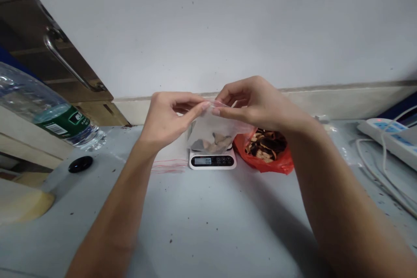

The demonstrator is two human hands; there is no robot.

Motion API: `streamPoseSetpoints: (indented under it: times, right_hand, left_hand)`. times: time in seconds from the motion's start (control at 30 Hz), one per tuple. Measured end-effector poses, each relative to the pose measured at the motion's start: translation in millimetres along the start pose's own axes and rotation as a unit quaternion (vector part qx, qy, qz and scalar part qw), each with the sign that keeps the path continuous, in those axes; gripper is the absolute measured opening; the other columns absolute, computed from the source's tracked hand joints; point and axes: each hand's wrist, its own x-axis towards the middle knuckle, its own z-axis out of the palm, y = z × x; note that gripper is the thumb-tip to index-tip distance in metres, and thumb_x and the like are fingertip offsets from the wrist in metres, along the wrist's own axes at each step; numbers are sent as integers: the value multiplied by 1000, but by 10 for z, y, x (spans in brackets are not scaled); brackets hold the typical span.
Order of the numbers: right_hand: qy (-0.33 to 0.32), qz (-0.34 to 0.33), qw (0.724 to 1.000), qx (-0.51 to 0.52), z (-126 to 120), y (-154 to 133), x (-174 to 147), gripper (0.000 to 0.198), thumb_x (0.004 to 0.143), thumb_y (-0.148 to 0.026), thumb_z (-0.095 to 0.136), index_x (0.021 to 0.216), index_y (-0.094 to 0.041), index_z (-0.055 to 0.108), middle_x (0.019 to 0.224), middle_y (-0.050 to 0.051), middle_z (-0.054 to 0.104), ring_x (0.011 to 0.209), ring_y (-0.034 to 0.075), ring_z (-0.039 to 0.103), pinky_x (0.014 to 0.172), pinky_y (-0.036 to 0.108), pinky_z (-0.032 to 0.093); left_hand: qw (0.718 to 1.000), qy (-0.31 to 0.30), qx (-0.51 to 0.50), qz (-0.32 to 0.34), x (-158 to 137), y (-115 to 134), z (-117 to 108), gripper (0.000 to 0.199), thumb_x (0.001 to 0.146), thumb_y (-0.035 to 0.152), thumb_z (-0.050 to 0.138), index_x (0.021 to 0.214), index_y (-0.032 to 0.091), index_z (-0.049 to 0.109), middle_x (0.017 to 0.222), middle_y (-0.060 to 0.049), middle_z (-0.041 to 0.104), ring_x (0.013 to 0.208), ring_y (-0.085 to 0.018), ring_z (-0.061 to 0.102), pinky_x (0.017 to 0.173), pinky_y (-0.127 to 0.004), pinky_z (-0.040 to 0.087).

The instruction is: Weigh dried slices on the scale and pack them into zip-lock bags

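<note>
A clear zip bag point(216, 126) hangs between my two hands, with several brownish dried slices point(215, 142) at its bottom. My left hand point(176, 115) pinches its top edge from the left. From the right, my right hand point(249, 100) grips the same edge between thumb and fingers. Behind and below the bag stands a small white digital scale point(213, 160), its display reading 0.0; I cannot tell if the bag touches it. Beside the scale, a red plastic bag point(276, 163) lies open, full of dark-edged dried slices point(265, 144).
Flat zip bags with red seams point(169, 165) lie left of the scale. A water bottle point(61, 117) and a black round lid point(80, 164) are at the left. On the right sit a white device point(391, 132), looping white cables point(371, 173) and clear plastic point(347, 152). A wall point(208, 30) rises behind.
</note>
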Motion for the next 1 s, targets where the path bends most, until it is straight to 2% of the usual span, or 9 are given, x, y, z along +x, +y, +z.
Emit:
streamPoseSetpoints:
  times: [0.1, 0.23, 0.43, 0.6, 0.73, 0.9, 1.0]
  right_hand:
    - [2, 12, 1000, -3, -19, -9, -12, 40, 81, -59, 82, 71, -23, 70, 69, 2, 68, 70, 18, 61, 64, 33, 48]
    - [13, 3, 1000, 1, -39, -9, -21, 35, 79, -53, 85, 70, -24, 67, 72, 2, 70, 72, 19, 62, 67, 34, 51]
    - [-16, 26, 999, 13, -84, 4, -44, 40, 83, -59, 82, 73, -22, 70, 67, 1, 64, 65, 17, 55, 59, 33, 42]
    - [-20, 2, 1000, 9, -105, 7, -48, 41, 84, -59, 81, 73, -21, 69, 67, 0, 62, 65, 15, 54, 58, 31, 40]
    - [-29, 9, 999, -12, -112, -14, -53, 39, 85, -55, 80, 71, -22, 68, 65, 0, 61, 64, 15, 53, 59, 31, 41]
    - [-32, 7, 999, -29, -76, -38, -42, 46, 86, -67, 75, 73, -23, 70, 67, 2, 63, 69, 18, 57, 63, 33, 44]
    - [-22, 0, 999, -42, -39, -56, -32, 49, 85, -69, 75, 69, -24, 66, 68, 3, 64, 71, 20, 58, 63, 35, 45]
  left_hand:
    - [1000, 1, -18, -16, -4, -12, 2, 13, 87, 32, 83, 80, 21, 83, 82, -2, 84, 74, -18, 80, 69, -25, 65]
    - [999, -9, -43, -27, -1, -10, 7, 22, 87, 39, 85, 78, 19, 79, 79, -3, 83, 74, -19, 81, 72, -27, 68]
    - [998, -14, -65, -19, 5, 3, -7, 18, 90, 36, 81, 81, 21, 76, 73, -1, 79, 67, -18, 79, 66, -26, 67]
    - [996, -34, -78, -23, 0, 13, -40, 15, 87, 32, 79, 81, 20, 74, 73, 0, 79, 69, -18, 79, 67, -25, 66]
    - [997, -50, -51, -12, 7, 35, -31, 10, 88, 29, 74, 81, 20, 73, 81, -2, 81, 77, -19, 80, 73, -27, 65]
    - [998, -60, -14, 4, 12, 62, 11, 14, 89, 30, 72, 79, 21, 74, 82, -3, 81, 81, -20, 79, 78, -29, 65]
    - [998, -61, -5, -4, 6, 77, 19, 15, 88, 31, 72, 78, 20, 75, 81, -4, 81, 79, -20, 78, 77, -30, 65]
